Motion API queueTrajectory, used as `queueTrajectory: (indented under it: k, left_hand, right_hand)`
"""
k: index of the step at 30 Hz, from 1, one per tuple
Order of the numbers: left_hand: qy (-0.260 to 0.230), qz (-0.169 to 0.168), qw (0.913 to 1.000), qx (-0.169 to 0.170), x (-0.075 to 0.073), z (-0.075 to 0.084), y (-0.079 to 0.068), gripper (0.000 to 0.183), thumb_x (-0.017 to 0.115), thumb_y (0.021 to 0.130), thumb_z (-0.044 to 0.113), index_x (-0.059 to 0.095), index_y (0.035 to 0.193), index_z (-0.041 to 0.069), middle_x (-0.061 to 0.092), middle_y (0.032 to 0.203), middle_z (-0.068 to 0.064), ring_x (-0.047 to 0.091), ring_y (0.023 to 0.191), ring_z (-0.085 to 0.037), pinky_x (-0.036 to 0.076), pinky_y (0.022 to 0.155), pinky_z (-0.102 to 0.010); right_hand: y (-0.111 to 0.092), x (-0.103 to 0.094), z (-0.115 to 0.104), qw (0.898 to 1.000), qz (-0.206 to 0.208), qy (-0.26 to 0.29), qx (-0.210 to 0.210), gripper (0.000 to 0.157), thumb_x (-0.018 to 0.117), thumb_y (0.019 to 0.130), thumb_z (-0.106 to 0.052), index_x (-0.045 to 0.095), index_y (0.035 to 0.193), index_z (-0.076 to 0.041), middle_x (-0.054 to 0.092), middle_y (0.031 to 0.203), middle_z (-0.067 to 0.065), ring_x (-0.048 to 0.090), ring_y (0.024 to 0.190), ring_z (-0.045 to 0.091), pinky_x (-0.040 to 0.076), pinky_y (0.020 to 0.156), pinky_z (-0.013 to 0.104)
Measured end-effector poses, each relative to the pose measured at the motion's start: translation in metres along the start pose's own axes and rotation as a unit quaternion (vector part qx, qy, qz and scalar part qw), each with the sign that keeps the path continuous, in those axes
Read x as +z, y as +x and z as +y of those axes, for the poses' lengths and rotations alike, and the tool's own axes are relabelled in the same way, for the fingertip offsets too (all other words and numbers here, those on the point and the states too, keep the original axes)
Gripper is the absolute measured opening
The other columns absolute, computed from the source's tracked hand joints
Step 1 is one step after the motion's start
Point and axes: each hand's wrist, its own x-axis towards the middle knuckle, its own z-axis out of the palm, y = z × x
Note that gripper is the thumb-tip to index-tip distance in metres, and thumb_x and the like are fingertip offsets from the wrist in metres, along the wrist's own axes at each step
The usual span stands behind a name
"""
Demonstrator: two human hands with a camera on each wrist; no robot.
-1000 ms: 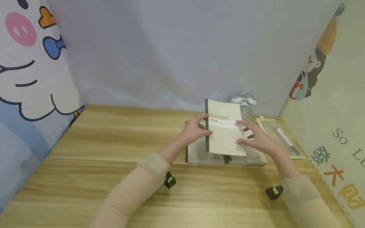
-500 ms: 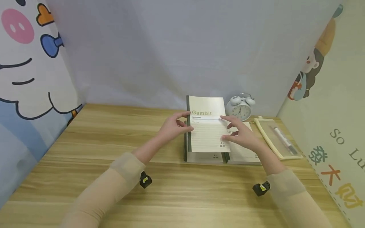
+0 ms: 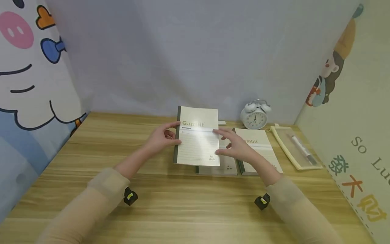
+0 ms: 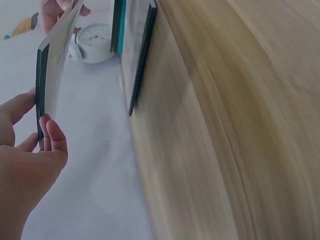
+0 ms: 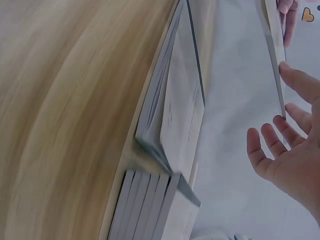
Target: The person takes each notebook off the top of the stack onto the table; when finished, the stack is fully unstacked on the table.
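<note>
A cream Gambit notebook (image 3: 198, 149) with a dark spine is held up in front of me. My left hand (image 3: 159, 137) pinches its spine edge between thumb and fingers, and my right hand (image 3: 237, 144) pinches the opposite edge. Below and to its right lies a stack of like notebooks (image 3: 229, 166), partly covered by the held one. A second notebook stack (image 3: 265, 154) stands right beside it, under my right forearm. The left wrist view shows the held notebook (image 4: 56, 65) raised over the table, tilted. Several layers show in the near stack (image 5: 145, 210) in the right wrist view.
Behind the stacks stands a white twin-bell alarm clock (image 3: 255, 117). At the right, a clear zip pouch (image 3: 294, 149) with a white pen (image 3: 301, 147) lies by the wall. A small white block (image 3: 222, 122) shows at the wooden table's (image 3: 195, 210) back edge.
Both hands have carried the notebook to the left, from over the two stacks to past the left stack's left side. The clock and the right stack have come out from behind it.
</note>
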Motion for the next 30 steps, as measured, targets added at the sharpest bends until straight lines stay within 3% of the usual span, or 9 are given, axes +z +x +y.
queueTrajectory:
  k: [8, 12, 20, 26, 30]
  left_hand:
    - [-0.009, -0.031, 0.9993, -0.02, -0.021, -0.026, -0.004, 0.069, 0.076, 0.078, 0.008, 0.045, 0.14, 0.011, 0.049, 0.127, -0.012, 0.055, 0.087, -0.018, 0.051, 0.07, -0.025]
    - [0.003, -0.057, 0.998, -0.028, -0.03, -0.04, -0.004, 0.069, 0.075, 0.079, 0.006, 0.043, 0.141, 0.007, 0.047, 0.13, -0.015, 0.055, 0.085, -0.016, 0.05, 0.072, -0.026]
    - [0.067, -0.081, 0.9937, -0.039, -0.043, -0.058, -0.004, 0.071, 0.074, 0.08, 0.007, 0.038, 0.142, -0.001, 0.044, 0.132, -0.024, 0.056, 0.082, -0.017, 0.048, 0.07, -0.026]
    - [0.119, -0.09, 0.9877, -0.046, -0.047, -0.072, 0.001, 0.071, 0.074, 0.08, 0.007, 0.038, 0.139, -0.006, 0.046, 0.127, -0.027, 0.058, 0.089, -0.022, 0.048, 0.07, -0.026]
    - [0.163, -0.096, 0.9812, -0.04, -0.049, -0.079, 0.003, 0.071, 0.075, 0.08, 0.01, 0.04, 0.139, -0.006, 0.05, 0.124, -0.025, 0.056, 0.096, -0.026, 0.048, 0.076, -0.03]
  right_hand:
    - [0.016, 0.021, -0.005, 1.0, -0.023, -0.001, 0.002, 0.074, 0.076, 0.081, -0.028, 0.04, 0.144, -0.013, 0.035, 0.146, 0.013, 0.048, 0.113, 0.03, 0.051, 0.078, 0.037]
    - [0.025, 0.033, -0.004, 0.999, -0.04, 0.004, 0.019, 0.073, 0.076, 0.08, -0.03, 0.042, 0.143, -0.013, 0.038, 0.145, 0.011, 0.05, 0.111, 0.028, 0.049, 0.083, 0.038]
    - [0.048, 0.055, -0.008, 0.998, -0.047, -0.003, 0.051, 0.075, 0.078, 0.078, -0.029, 0.043, 0.142, -0.011, 0.042, 0.141, 0.012, 0.048, 0.111, 0.029, 0.045, 0.089, 0.042]
    - [0.061, 0.069, -0.011, 0.994, -0.077, -0.005, 0.083, 0.079, 0.08, 0.076, -0.025, 0.042, 0.143, -0.012, 0.043, 0.138, 0.015, 0.049, 0.114, 0.032, 0.046, 0.091, 0.042]
    - [0.067, 0.076, -0.007, 0.993, -0.091, -0.025, 0.071, 0.081, 0.081, 0.074, -0.026, 0.042, 0.142, -0.008, 0.046, 0.136, 0.016, 0.049, 0.116, 0.031, 0.044, 0.097, 0.042]
